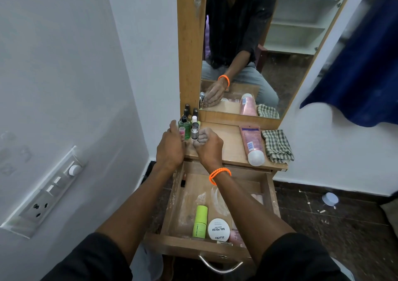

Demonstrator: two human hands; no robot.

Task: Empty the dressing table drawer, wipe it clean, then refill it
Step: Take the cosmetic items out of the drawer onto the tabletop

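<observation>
Pulled fully out nearest the camera, the dressing table drawer point(172, 207) still holds a green bottle point(200, 221) and a white nail polish remover tub point(219, 229) near its front, on a floor smeared with white powder. On the tabletop point(230, 147) beyond, the person's left hand point(170, 147) steadies a cluster of small bottles point(189, 123) at the far left corner, fingers loosely extended against them. The right hand point(207, 145), with an orange wristband point(219, 174), has its fingers curled beside a silver-capped bottle point(195, 133); whether it grips that bottle cannot be told. Farther right lie a pink tube point(252, 144) and a checked cloth point(276, 146). The little glass bottles look light, hard and easily toppled, best pinched by their caps; the cloth is soft and limp.
</observation>
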